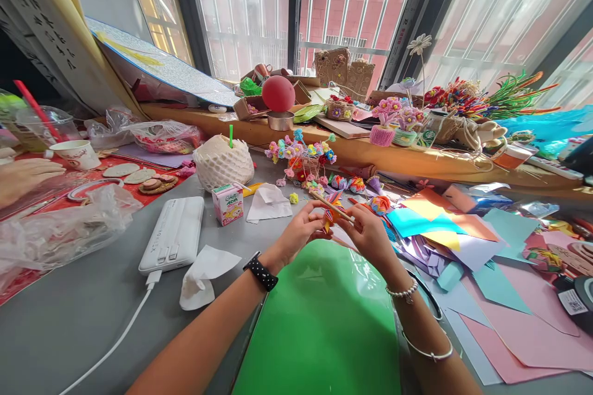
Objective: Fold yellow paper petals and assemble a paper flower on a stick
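Note:
My left hand [300, 229] pinches a small orange and striped piece of folded paper [329, 216] between its fingers. In my right hand [372, 233], closed as well, is a thin wooden stick [324, 200] that lies across the paper. Whether the stick's tip goes into a fold is too small to make out. Both hands are raised just over the far end of a glossy green sheet [324, 321]. Right behind them stands a bunch of colourful small flowers [301, 154], with orange striped paper balls [380, 204] close by on the right.
Coloured paper sheets [523, 315] spread over the right side. To the left lie a white power bank [172, 234] with a cable, a crumpled tissue [199, 284], a small drink carton [228, 203] and a coconut [223, 163]. Another person's hand [28, 178] rests at far left near a paper cup [76, 154].

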The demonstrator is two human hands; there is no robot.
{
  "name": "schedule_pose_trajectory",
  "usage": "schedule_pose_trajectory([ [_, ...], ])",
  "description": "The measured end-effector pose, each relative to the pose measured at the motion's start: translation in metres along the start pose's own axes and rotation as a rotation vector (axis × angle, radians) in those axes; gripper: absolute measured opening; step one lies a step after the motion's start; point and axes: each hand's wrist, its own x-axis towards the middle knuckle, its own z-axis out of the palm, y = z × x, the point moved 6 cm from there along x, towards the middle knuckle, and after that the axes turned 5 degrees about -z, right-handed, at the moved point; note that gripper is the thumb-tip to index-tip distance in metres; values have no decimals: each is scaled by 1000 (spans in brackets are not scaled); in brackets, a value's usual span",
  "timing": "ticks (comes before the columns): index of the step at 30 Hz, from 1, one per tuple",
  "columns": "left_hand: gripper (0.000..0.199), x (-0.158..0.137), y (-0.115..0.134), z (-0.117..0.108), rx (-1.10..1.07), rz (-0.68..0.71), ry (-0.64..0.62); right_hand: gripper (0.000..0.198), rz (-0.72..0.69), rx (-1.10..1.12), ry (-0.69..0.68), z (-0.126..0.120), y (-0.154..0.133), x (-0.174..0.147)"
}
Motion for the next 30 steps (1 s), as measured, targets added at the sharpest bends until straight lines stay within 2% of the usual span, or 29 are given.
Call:
schedule_pose_trajectory([
  [4,38,-2,2,3,78,51,-28,24,8,6,-14,0,0,0],
  [14,23,-1,4,2,223,81,-41,26,9,7,-32,3,-1,-1],
  [30,25,0,6,0,169,-1,-76,23,-16,86,-70,-2,-5,1],
])
